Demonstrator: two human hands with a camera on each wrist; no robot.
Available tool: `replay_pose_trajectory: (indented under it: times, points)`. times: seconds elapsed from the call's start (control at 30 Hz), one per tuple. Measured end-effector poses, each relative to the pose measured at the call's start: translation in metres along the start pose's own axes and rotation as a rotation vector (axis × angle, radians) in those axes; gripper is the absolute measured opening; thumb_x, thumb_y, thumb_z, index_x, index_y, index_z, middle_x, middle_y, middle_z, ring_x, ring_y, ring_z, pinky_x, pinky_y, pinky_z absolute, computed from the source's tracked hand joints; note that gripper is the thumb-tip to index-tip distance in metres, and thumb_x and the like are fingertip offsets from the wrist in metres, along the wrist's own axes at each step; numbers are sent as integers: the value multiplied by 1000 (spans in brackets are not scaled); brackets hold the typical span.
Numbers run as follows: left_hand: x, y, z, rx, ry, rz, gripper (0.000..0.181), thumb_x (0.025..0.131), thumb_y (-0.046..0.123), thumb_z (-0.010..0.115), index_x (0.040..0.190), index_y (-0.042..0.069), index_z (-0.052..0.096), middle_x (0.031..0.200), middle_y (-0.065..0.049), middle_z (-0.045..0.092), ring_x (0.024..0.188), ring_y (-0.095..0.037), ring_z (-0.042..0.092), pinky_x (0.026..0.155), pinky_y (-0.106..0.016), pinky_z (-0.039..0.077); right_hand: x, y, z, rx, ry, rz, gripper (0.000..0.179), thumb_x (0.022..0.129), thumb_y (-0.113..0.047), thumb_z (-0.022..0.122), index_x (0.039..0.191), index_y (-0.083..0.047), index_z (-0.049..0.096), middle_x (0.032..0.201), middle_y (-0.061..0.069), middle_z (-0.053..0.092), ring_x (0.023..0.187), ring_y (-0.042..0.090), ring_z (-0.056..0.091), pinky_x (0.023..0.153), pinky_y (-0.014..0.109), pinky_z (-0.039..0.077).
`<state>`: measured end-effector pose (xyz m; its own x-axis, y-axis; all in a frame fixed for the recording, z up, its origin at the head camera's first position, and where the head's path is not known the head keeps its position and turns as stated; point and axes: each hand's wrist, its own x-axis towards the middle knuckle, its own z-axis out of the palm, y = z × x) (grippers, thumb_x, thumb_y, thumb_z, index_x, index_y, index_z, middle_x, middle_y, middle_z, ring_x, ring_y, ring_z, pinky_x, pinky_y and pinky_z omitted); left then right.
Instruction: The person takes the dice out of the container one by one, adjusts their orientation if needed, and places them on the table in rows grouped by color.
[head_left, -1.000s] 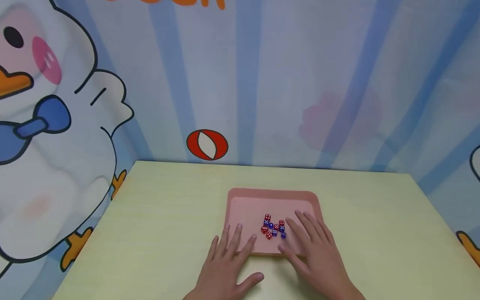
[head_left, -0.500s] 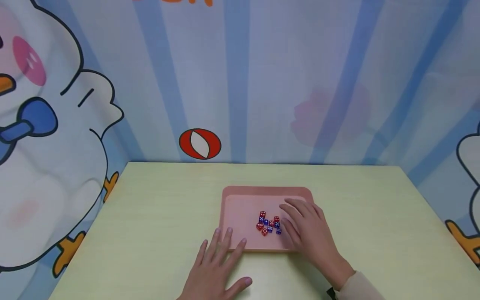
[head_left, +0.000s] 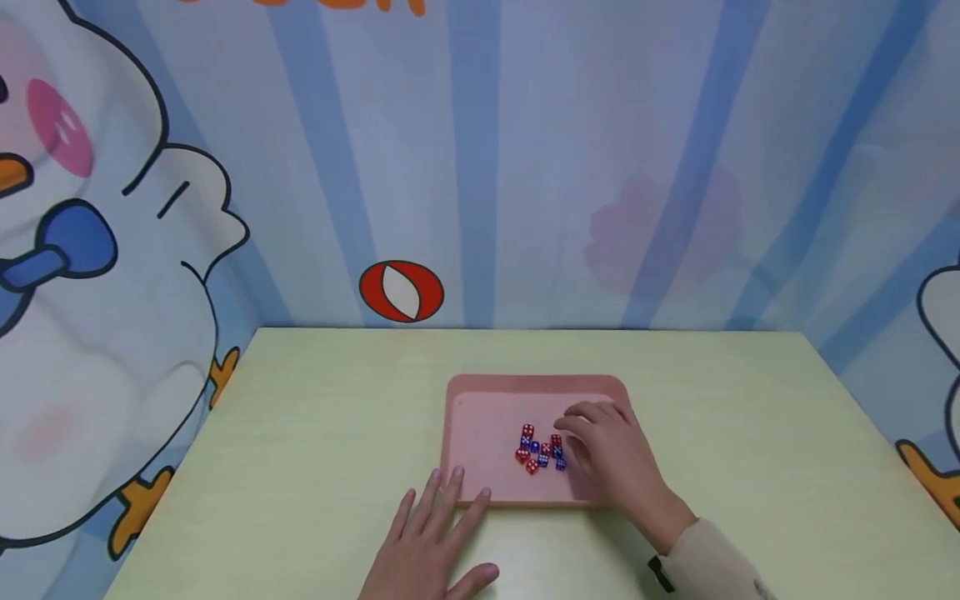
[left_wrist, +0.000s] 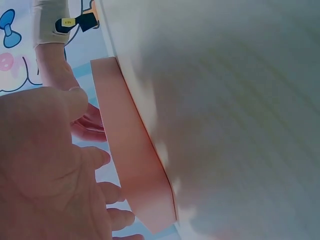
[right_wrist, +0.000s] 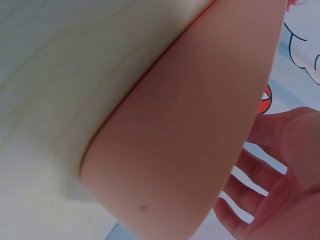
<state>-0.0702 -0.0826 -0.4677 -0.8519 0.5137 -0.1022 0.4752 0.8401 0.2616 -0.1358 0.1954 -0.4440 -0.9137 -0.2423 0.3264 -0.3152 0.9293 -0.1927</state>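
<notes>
Several small red and blue dice with white pips lie in a cluster in the shallow pink tray in the head view. My right hand hovers over the tray's right side, fingers loosely bent, thumb and forefinger apart just right of the dice; it holds nothing that I can see. At the tray's front left, my left hand lies with straight, spread fingers, their tips at the rim. Both wrist views show the tray's outer wall, which hides the dice; in the right one it covers part of the right fingers.
The tray stands on a pale yellow table. Behind the table's far edge hangs a blue striped backdrop with cartoon ducks and a red-and-white ball.
My right hand has drawn its fingers from spread to bent and stays by the dice. The left hand has shifted little. The head view has turned slightly; the dice look unchanged.
</notes>
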Motion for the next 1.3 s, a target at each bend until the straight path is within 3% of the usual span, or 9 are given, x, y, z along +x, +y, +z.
replay_pose_trajectory:
  times: [0.2, 0.7, 1.07, 1.3]
  points:
    - [-2, -3, 2, 18, 60, 31, 77, 103, 75, 38, 166, 30, 39, 175, -10, 26, 163, -38, 20, 127, -62, 23, 8, 1, 4, -2, -60, 0, 21, 91, -10, 84, 111, -15, 83, 114, 3, 77, 111, 27, 69, 109, 48, 49]
    - [-5, -6, 6, 30, 105, 50, 72, 104, 71, 42, 164, 31, 42, 174, -9, 32, 161, -38, 24, 126, -61, 27, 14, 4, 14, 4, -161, 3, 26, 92, -6, 79, 115, -18, 83, 115, 4, 77, 105, 27, 69, 104, 50, 54]
    - [-3, -5, 7, 44, 83, 64, 73, 104, 72, 40, 165, 32, 39, 175, -8, 29, 162, -38, 23, 125, -60, 30, 11, 7, 16, -6, -175, 24, 24, 90, -5, 80, 111, -17, 83, 107, 2, 76, 95, 22, 65, 90, 42, 56]
    - [-4, -7, 8, 42, 70, 67, 74, 104, 73, 40, 166, 32, 38, 175, -7, 28, 162, -38, 23, 124, -60, 31, 8, 8, 18, 13, -177, 29, 20, 90, -5, 81, 107, -15, 83, 102, 1, 76, 93, 21, 64, 89, 40, 57]
